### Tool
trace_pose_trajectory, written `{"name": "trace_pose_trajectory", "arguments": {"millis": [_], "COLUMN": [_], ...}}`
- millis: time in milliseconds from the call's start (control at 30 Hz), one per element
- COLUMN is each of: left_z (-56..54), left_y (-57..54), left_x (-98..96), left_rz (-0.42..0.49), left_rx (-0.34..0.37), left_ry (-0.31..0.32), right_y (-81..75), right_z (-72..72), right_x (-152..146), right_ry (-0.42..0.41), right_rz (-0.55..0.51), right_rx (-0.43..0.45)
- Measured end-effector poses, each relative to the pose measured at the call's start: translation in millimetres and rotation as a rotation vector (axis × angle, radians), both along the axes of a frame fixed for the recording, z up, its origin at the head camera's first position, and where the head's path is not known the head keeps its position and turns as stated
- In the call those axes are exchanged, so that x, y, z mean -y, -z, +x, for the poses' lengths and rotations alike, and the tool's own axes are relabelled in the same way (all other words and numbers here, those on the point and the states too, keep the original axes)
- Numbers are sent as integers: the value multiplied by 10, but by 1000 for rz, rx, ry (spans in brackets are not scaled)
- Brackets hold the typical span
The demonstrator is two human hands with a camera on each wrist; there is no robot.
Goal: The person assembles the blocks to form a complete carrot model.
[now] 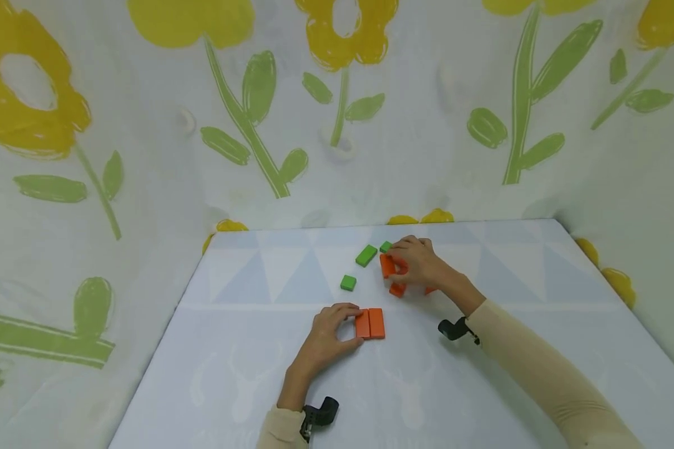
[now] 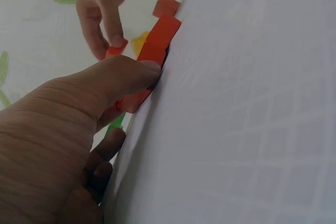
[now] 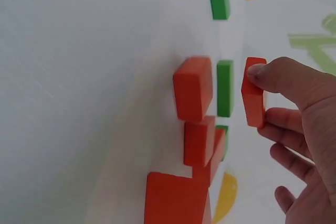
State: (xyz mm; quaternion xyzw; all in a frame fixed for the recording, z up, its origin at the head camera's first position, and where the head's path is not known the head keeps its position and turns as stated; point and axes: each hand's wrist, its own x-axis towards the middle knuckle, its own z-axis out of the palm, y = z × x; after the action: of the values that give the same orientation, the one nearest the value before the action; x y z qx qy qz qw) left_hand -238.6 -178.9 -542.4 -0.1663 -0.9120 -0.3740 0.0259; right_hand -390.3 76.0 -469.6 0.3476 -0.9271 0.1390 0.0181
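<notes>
Orange was the pair of blocks (image 1: 370, 323) flat on the bench (image 1: 483, 386), long axes pointing away from you, your left hand (image 1: 328, 333) pressing their left side with relaxed fingers. Your right hand (image 1: 418, 262) pinched an upright orange block (image 1: 387, 266) beyond; a slack grip could topple it onto the loose pieces (image 1: 397, 289) beneath.

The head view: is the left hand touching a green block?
No, the left hand rests against a pair of orange blocks, while the green blocks lie apart, farther back.
</notes>
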Motion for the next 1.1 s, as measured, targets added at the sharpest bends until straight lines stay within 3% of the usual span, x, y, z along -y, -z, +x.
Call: {"name": "trace_pose_trajectory", "arguments": {"millis": [333,533,800,1100], "left_z": [-30,-15,-12,-21], "left_y": [2,11,21,14], "left_x": [7,-7,-1,3], "left_rz": [-17,-3,1,-7], "left_rx": [-19,-3,-8,-12], "left_ry": [-8,-6,0,7], "right_y": [-9,81,189,329], "right_z": [574,797,966,1026], "right_x": [-105,-150,-146,-148], "right_ry": [-56,-74,-80,-105], "right_rz": [-120,-96,-64,-74], "right_rx": [-44,-74,-92,-145]}}
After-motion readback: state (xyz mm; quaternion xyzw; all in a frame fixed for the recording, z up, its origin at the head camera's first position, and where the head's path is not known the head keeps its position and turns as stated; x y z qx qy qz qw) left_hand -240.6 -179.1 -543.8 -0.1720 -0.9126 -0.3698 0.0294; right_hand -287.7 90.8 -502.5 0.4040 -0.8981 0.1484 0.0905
